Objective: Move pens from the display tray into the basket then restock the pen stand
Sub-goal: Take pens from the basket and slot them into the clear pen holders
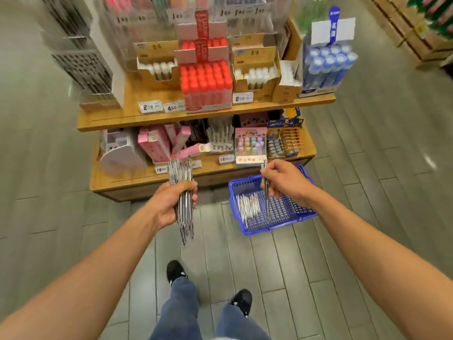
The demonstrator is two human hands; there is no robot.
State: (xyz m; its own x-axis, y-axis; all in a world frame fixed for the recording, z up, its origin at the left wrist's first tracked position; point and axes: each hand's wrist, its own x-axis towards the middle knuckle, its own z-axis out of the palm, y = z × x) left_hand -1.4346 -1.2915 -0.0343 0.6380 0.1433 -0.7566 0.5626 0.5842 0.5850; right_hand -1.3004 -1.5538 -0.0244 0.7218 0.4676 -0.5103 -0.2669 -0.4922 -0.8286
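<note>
- Before the two-tier wooden stand (pixel 206 114), on grey plank flooring (pixel 269 266), two bare forearms reach forward; two dark shoes and blue jeans show below.
- Left hand (pixel 169 204): fingers curled round a thick bundle of pens (pixel 183 192), held upright. Individual pens in the bundle cannot be counted; well over ten.
- Right hand (pixel 286 182): thumb and fingers pinch one single pen (pixel 266 200), held vertical, tip down above the basket.
- One blue plastic basket (pixel 301 214) sits on the floor, just beside the stand's lower right corner. A loose heap of pens (pixel 247 207) lies against its left inner side; number uncertain, roughly a dozen or more.
- Upper shelf: one block of red-capped tubes (pixel 206 82), two brown cartons of white-capped items flanking it, one pack of blue tubes (pixel 328 67) at the right end.
- Lower shelf: pink boxes (pixel 157 143), one white holder (pixel 120 153) at the left, a pastel eraser box (pixel 250 146) whose printing is too blurred to read.
- Legible price tags: "4.50" and "2.00" on the upper shelf edge; "12.00" twice on the lower edge. A further upper tag is too blurred to confirm.
- Open floor lies left of the stand and behind the basket; the lower shelf edge projects beyond the upper one.
</note>
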